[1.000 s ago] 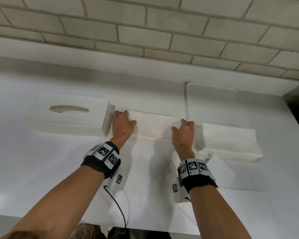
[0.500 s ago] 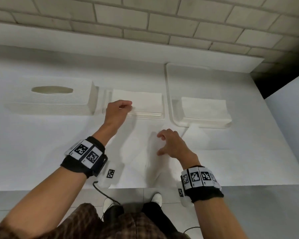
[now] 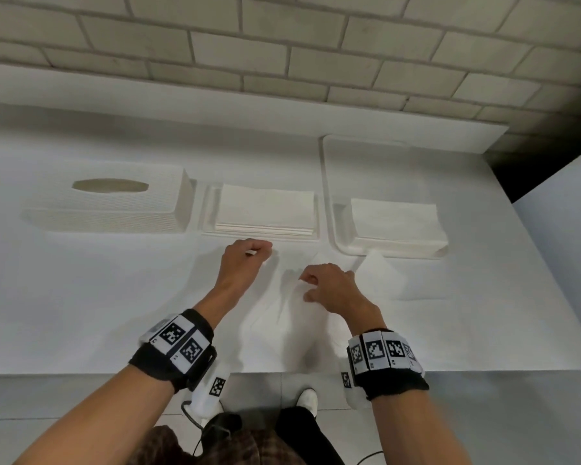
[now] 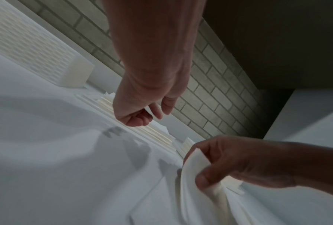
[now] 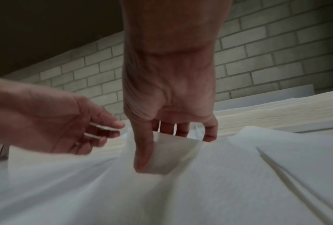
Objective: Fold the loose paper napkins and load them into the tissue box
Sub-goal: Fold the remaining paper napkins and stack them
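A white tissue box cover (image 3: 114, 203) stands at the back left. Beside it, the box's base (image 3: 208, 213) holds a stack of folded napkins (image 3: 265, 209). A loose white napkin (image 3: 282, 323) lies flat on the table in front of the stack. My right hand (image 3: 307, 286) pinches a raised fold of it between thumb and fingers, clearest in the right wrist view (image 5: 162, 144) and the left wrist view (image 4: 198, 170). My left hand (image 3: 255, 253) hovers just in front of the folded stack, fingers loosely curled (image 4: 152, 115) and holding nothing.
A white tray (image 3: 329, 182) at the back right carries a thick stack of unfolded napkins (image 3: 396, 223). Another loose napkin (image 3: 379, 276) lies in front of it. A brick wall (image 3: 282, 45) rises behind the table. The table's front edge (image 3: 81, 372) is near my wrists.
Both hands have drawn back from the folded stack toward the front of the table. The right hand has come down on the loose napkin and pinched it up.
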Available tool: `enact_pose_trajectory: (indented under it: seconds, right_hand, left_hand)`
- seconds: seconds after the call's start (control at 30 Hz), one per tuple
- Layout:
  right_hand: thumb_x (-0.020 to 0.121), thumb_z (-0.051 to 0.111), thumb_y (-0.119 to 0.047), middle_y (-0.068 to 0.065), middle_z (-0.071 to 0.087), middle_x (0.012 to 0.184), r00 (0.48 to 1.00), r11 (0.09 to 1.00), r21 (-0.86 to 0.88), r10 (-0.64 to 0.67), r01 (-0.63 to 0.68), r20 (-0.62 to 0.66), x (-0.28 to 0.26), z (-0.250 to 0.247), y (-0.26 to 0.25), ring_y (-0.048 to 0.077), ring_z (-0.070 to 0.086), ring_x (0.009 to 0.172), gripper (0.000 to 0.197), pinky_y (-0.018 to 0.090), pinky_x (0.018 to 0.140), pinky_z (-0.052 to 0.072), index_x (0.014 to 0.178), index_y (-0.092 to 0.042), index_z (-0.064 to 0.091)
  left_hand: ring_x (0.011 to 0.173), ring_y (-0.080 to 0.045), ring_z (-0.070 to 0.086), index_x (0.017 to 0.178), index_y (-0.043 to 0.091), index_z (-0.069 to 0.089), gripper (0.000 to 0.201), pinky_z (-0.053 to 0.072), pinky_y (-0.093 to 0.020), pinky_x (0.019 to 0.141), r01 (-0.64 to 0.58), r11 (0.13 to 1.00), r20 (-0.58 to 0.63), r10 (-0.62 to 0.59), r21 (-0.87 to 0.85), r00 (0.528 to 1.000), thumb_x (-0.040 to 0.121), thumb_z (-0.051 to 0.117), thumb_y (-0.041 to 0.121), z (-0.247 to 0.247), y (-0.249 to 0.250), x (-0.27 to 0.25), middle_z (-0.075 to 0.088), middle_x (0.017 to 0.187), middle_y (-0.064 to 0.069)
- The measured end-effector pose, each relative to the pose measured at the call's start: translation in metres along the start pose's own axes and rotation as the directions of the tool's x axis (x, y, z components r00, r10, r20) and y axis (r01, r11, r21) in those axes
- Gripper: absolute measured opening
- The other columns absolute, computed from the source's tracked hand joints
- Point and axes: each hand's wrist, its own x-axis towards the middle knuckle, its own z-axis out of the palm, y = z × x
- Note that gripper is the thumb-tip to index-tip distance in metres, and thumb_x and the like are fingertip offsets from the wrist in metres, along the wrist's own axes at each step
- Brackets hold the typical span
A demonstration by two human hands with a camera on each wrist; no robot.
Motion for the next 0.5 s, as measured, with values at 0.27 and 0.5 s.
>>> enact_pose_trajectory:
  seconds: [0.27, 0.5]
  right_hand:
    - [0.086, 0.068, -0.011, 0.006, 0.065, 0.084, 0.965, 0.812, 0.547, -0.072, 0.203, -0.252, -0.003, -0.058, -0.013, 0.016, 0.061, 0.072, 0.009, 0.026, 0.064, 0.048, 0.093, -0.005, 0.065]
    - [0.095, 0.058, -0.027, 0.001, 0.069, 0.093, 0.948, 0.554, 0.811, 0.114, 0.187, -0.297, -0.003, -0.063, -0.002, 0.015, 0.066, 0.084, 0.017, 0.03, 0.073, 0.054, 0.1, -0.015, 0.068]
  left_hand:
    - [0.104, -0.02, 0.068, 0.113, 0.02, 0.071, 0.041, 0.054, -0.031, 0.09, 0.062, 0.953, 0.332, 0.042, -0.295, 0.943, 0.084, 0.065, 0.049, 0.016, 0.021, -0.014, 0.072, 0.114, -0.005]
    - [0.069, 0.0, 0.069, 0.089, 0.015, 0.071, 0.007, 0.051, -0.016, 0.066, -0.175, 0.964, 0.082, 0.195, -0.202, 0.977, 0.088, 0.068, 0.009, 0.021, 0.047, -0.01, 0.072, 0.08, 0.008]
